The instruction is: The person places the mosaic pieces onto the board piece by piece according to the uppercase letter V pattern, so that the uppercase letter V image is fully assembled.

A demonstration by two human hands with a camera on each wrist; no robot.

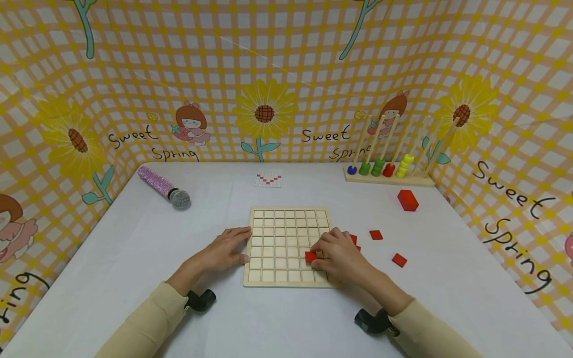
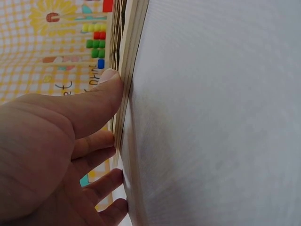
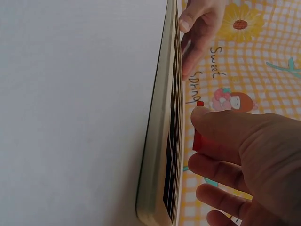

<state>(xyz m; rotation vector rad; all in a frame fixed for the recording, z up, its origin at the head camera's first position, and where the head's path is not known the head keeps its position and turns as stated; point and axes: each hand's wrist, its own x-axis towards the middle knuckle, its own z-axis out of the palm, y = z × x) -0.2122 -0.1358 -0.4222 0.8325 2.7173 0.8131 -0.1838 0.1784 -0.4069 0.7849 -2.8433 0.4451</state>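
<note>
A pale wooden board (image 1: 280, 231) with a grid of square cells lies flat on the white table. My left hand (image 1: 224, 251) touches its left edge with thumb and fingertips, the fingers fairly straight. Over the lower right part of the grid, my right hand (image 1: 342, 256) pinches a red square tile (image 1: 311, 257) between thumb and fingers. In the right wrist view that tile (image 3: 198, 136) appears raised off the board. Partly hidden behind the right hand are more red tiles (image 1: 353, 239). Farther right lie two loose tiles, one upper (image 1: 376, 234) and one lower (image 1: 399, 260).
A small card with a red cell pattern (image 1: 268, 179) lies behind the board. At the back left is a glittery pink microphone (image 1: 163, 187). A peg rack with coloured beads (image 1: 388, 177) stands at the back right, with a red block (image 1: 408, 200) in front.
</note>
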